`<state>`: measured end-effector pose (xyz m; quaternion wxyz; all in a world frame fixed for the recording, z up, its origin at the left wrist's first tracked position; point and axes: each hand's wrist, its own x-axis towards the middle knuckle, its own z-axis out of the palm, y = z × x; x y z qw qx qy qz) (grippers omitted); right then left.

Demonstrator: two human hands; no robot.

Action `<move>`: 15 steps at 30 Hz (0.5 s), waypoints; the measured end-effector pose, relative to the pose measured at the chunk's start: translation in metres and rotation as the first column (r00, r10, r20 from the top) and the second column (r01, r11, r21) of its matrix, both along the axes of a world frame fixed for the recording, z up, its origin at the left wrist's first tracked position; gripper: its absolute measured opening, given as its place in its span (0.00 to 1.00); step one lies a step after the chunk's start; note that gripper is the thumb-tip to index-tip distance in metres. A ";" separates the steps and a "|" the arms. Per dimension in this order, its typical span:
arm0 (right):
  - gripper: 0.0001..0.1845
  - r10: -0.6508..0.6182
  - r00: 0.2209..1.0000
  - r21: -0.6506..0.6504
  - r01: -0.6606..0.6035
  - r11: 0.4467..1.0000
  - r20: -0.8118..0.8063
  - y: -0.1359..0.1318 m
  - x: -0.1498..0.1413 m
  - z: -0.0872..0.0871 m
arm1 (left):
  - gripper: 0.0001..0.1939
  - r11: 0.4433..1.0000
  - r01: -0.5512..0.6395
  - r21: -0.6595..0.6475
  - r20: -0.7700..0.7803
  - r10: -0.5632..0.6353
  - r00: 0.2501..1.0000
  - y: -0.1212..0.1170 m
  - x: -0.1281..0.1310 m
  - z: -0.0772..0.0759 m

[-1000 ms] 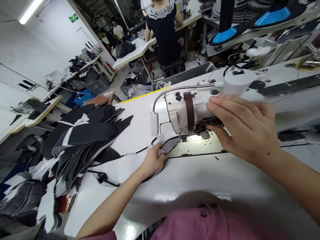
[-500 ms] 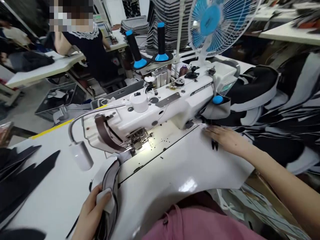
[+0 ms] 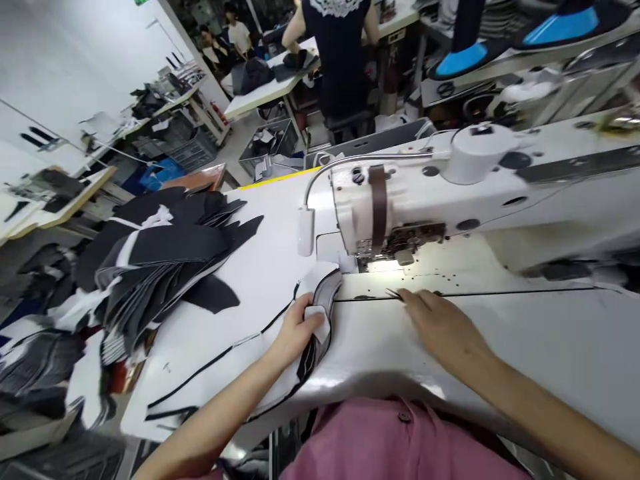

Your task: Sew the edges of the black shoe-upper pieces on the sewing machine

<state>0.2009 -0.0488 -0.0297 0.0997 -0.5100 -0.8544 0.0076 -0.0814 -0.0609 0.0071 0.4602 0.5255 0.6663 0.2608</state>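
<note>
My left hand (image 3: 295,327) is closed on a curved grey fabric piece (image 3: 327,290) with black edging, its thumb pressing a small pale patch on it. The piece lies on the white table, its upper end just left of the sewing machine's lit needle area (image 3: 385,265). My right hand (image 3: 443,327) is closed round a pair of thread snips (image 3: 394,293); only the thin dark points stick out past the fingers, toward the fabric. These points are over the seam at the table's metal plate, apart from the fabric. The handles are hidden in the hand.
The white sewing machine (image 3: 480,193) spans the back right, with a bendy lamp (image 3: 306,230) at its left. A stack of dark cut fabric pieces (image 3: 170,260) lies at the left. Blue-based thread cones (image 3: 460,59) stand behind. A person (image 3: 345,67) is beyond the table.
The view has swung left. My right hand has come from the table's right side to near the needle area, now with the snips' points showing. My left hand still grips the fabric.
</note>
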 end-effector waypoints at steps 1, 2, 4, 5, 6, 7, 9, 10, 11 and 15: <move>0.20 0.008 0.999 0.003 -0.008 1.000 0.040 0.006 -0.024 0.003 | 0.07 1.000 -0.010 0.002 0.014 0.010 1.000 -0.001 -0.001 0.000; 0.21 0.014 0.996 0.014 -0.015 1.000 0.084 0.012 -0.044 0.005 | 0.07 1.000 -0.016 0.003 0.025 0.016 1.000 -0.002 -0.002 -0.001; 0.24 0.029 0.986 0.059 -0.039 0.998 0.166 0.025 -0.069 0.005 | 0.06 1.000 -0.015 0.007 0.038 0.015 0.999 -0.003 -0.002 -0.002; 0.26 0.040 0.979 0.079 -0.056 0.995 0.200 0.030 -0.077 0.004 | 0.06 1.000 -0.013 0.009 0.044 0.013 0.999 -0.003 -0.002 -0.003; 0.27 0.053 0.973 0.091 -0.075 0.993 0.224 0.035 -0.083 0.003 | 0.06 1.000 -0.013 0.012 0.050 0.012 0.999 -0.003 -0.002 -0.004; 0.26 0.077 0.969 0.088 -0.100 0.991 0.235 0.038 -0.086 0.002 | 0.07 1.000 -0.014 0.017 0.057 0.013 0.998 -0.003 -0.001 -0.005; 0.19 0.134 0.967 0.043 -0.146 0.988 0.215 0.039 -0.088 0.003 | 0.07 1.000 -0.017 0.025 0.067 0.015 0.998 -0.004 -0.001 -0.005; 0.15 0.160 0.969 0.012 -0.165 0.986 0.189 0.037 -0.086 0.004 | 0.08 0.999 -0.016 0.027 0.071 0.014 0.997 -0.005 -0.001 -0.005; 0.11 0.178 0.971 -0.012 -0.178 0.984 0.157 0.033 -0.080 0.005 | 0.08 0.999 -0.013 0.030 0.074 0.011 0.997 -0.007 -0.003 -0.004; 0.13 0.004 0.998 0.085 -0.009 0.996 0.063 0.011 -0.028 0.005 | 0.07 0.997 -0.023 0.078 -0.007 0.024 1.000 0.006 -0.011 0.004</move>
